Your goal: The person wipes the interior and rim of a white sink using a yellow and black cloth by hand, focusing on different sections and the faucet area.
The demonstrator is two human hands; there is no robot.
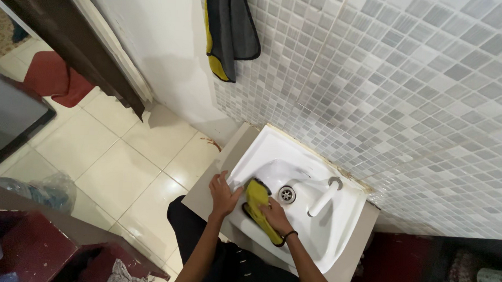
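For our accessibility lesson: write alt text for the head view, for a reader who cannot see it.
Seen from above, a person's right hand presses a yellow cloth into a white sink, while the left hand rests on its rim. A drain and white tap sit below a grey mosaic wall.

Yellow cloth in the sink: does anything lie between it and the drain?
Nothing visible does. The right hand presses the yellow cloth onto the basin of the white sink, and bare white porcelain runs from the cloth to the drain. The tap stands beyond it.
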